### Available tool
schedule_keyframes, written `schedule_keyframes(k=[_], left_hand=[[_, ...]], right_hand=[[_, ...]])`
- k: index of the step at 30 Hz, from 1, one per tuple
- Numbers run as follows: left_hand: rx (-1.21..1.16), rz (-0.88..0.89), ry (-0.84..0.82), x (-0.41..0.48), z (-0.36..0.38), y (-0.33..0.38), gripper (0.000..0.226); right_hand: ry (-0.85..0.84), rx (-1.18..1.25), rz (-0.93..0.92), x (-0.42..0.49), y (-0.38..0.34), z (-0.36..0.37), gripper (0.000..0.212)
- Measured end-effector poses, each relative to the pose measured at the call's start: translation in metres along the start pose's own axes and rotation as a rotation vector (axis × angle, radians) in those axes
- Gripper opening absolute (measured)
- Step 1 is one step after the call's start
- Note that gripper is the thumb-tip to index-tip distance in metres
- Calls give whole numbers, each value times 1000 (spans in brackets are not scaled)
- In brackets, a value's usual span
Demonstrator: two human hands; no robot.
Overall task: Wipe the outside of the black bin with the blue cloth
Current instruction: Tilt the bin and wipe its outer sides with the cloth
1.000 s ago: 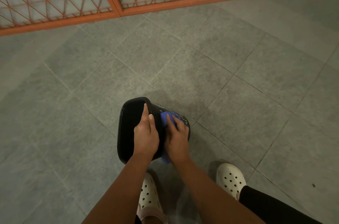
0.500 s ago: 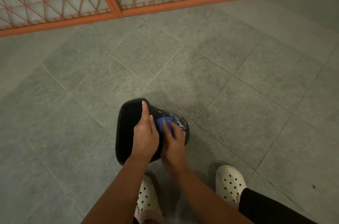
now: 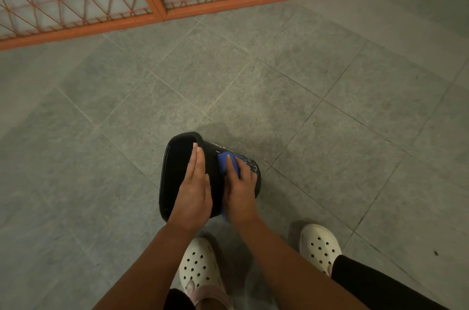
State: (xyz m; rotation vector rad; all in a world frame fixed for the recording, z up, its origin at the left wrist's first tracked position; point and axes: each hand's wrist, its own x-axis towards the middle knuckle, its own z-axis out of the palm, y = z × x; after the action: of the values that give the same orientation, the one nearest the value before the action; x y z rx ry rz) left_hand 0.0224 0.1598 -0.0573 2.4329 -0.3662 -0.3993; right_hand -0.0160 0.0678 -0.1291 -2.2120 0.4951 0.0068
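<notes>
Nearest the camera, 2 white clogs [image 3: 199, 266] are standing on the grey tiled floor [image 3: 330, 132], and both bare forearms are reaching down from there to the black bin [image 3: 212, 159].

The bin is lying tipped on its side on the tiles just ahead of the feet, its open mouth facing left. The left hand [image 3: 194, 192] is lying flat along the upper wall near the rim, fingers straight and together, pressing rather than gripping. The right hand [image 3: 239, 192] is pressing the blue cloth [image 3: 224, 163] against the wall towards the base, fingers spread over the cloth and only lightly bent, not bunching it.

The bin is looking like light, stiff, glossy plastic, so it is probably inclined to roll or skid under a stroke. Pale flecks by the right fingers are suggesting wetness, which would be making it slippery. Bracing at the rim, the stiffest edge, is likely the safest hold. The cloth is soft and limp and is moulding to the curve.

Beyond, the floor is running to an orange lattice fence [image 3: 228, 4].
</notes>
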Motion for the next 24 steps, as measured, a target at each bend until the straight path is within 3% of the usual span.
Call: schedule_keyframes(k=[4, 10, 15, 21, 24], left_hand=[[-41, 1, 31, -3, 4, 4, 55], [39, -1, 138, 2, 12, -1, 51], [-84, -42, 142, 3, 16, 6, 51], [-118, -86, 149, 9, 15, 11, 50], [-113, -97, 155, 11, 14, 10, 49]], right_hand=[[-1, 3, 34, -8, 1, 2, 57], [40, 93, -104, -10, -6, -1, 44], [53, 181, 90, -9, 1, -3, 46], [35, 159, -15, -7, -9, -4, 44], [24, 172, 62, 2, -3, -6, 43]])
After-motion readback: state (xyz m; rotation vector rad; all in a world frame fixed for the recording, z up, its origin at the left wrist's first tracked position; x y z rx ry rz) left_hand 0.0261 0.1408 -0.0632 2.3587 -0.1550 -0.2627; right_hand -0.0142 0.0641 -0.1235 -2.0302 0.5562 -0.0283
